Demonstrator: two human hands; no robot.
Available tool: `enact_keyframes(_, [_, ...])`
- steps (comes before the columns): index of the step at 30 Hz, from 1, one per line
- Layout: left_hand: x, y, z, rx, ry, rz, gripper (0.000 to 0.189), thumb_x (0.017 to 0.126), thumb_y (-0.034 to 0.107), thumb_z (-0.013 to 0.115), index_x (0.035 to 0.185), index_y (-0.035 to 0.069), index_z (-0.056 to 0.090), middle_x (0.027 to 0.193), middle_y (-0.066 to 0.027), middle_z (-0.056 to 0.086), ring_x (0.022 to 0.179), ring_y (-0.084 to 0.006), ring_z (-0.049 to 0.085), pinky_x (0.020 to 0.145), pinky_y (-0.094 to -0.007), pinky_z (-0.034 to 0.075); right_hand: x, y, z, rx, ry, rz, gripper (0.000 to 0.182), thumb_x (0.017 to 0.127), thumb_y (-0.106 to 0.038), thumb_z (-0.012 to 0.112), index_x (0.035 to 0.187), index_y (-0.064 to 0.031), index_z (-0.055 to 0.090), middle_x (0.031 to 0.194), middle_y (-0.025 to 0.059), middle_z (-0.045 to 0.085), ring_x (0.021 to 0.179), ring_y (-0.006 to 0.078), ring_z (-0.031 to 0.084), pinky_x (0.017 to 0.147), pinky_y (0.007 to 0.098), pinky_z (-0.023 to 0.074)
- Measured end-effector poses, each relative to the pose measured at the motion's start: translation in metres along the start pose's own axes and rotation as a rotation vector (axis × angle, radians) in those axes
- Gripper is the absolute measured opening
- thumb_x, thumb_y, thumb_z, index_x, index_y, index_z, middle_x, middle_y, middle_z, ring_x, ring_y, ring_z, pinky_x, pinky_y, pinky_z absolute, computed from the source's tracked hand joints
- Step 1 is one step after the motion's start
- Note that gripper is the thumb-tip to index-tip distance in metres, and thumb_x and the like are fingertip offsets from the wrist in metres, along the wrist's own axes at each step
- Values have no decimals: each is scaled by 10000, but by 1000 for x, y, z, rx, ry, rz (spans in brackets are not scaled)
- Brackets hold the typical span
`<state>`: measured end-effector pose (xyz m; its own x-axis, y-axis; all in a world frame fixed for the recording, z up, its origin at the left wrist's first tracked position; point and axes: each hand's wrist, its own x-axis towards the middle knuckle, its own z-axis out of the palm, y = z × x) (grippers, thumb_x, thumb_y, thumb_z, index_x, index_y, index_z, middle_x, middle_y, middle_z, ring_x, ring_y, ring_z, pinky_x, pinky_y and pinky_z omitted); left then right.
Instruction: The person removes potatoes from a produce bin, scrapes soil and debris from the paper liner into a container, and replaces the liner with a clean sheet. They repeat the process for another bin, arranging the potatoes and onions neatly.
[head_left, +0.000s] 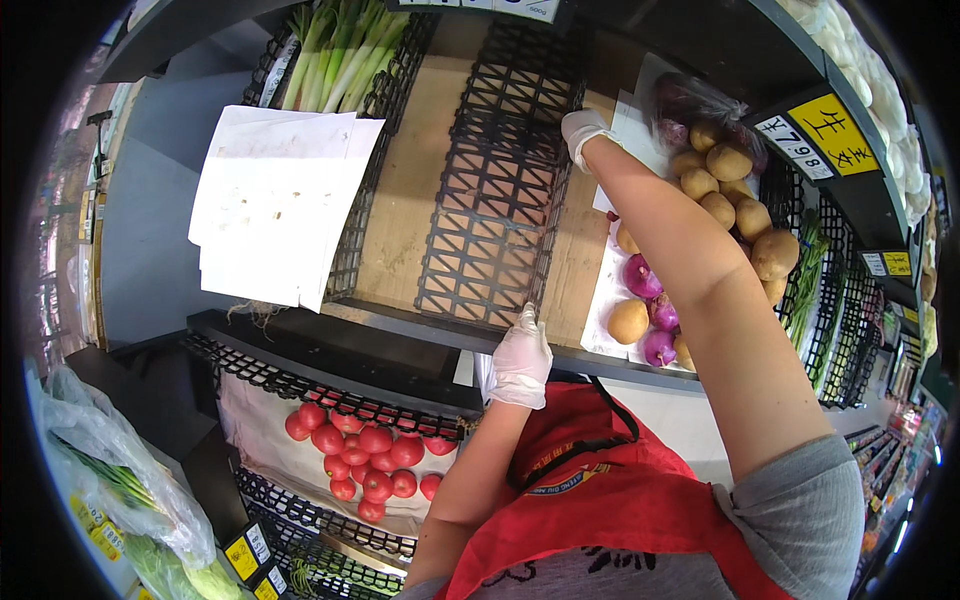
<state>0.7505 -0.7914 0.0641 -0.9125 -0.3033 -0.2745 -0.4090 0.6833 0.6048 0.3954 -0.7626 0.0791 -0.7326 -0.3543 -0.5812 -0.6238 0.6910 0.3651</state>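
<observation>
A black plastic lattice panel (487, 217) with a raised right side lies lengthwise on the brown shelf board (397, 187). At its near right corner, my left hand (521, 360), in a thin white glove, grips the edge with the thumb on top. My right hand (586, 136), gloved the same way, holds the far part of the raised side; its fingers are partly hidden. Right of the panel, potatoes (727, 162) and red onions (642, 276) rest on white paper (602, 307), partly covered by my right forearm.
White sheets (281, 202) cover part of a black crate of leeks (341, 64) at left. Tomatoes (376, 486) sit in a lower tier. A dark shelf lip (420, 326) runs along the front. Overhead, a shelf edge carries price tags (832, 133). A clear bag (694, 101) lies behind the potatoes.
</observation>
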Motion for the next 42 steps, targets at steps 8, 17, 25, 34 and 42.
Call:
enact_keyframes(8, [4,7,-4,69,-122,-59,356,921,211,484,1220,25,529,804,-221,641,684,-367,626,582,-457,483,18,8,22,150,115,46,235,795,-100,615,1009,-48,695,1042,101,681,976,276,654,781,350,532])
enact_keyframes(17, [1,4,4,99,-75,-18,380,914,211,492,1242,20,498,843,-207,648,715,-360,634,609,-444,497,7,14,-1,384,177,194,243,860,-151,547,1046,-105,696,1091,74,671,1023,242,637,813,333,525])
enact_keyframes(25, [1,7,0,114,-131,-38,371,915,205,491,1244,36,509,842,-206,653,704,-357,636,599,-442,494,24,21,9,-100,143,-12,228,857,-157,558,1029,-109,701,1076,69,676,990,242,652,792,337,535])
enact_keyframes(34, [1,5,-2,86,-84,-8,367,912,200,498,1223,7,520,812,-209,650,681,-353,635,582,-443,492,19,23,12,118,228,40,225,812,-157,625,1014,-91,701,1054,70,683,973,245,656,795,339,531])
enact_keyframes(42, [-1,5,-5,-51,-34,35,423,904,246,532,1229,-24,511,996,-247,627,918,-383,610,811,-425,486,14,27,16,527,207,201,416,786,-256,621,1136,-31,617,1164,188,608,1084,315,586,908,391,467])
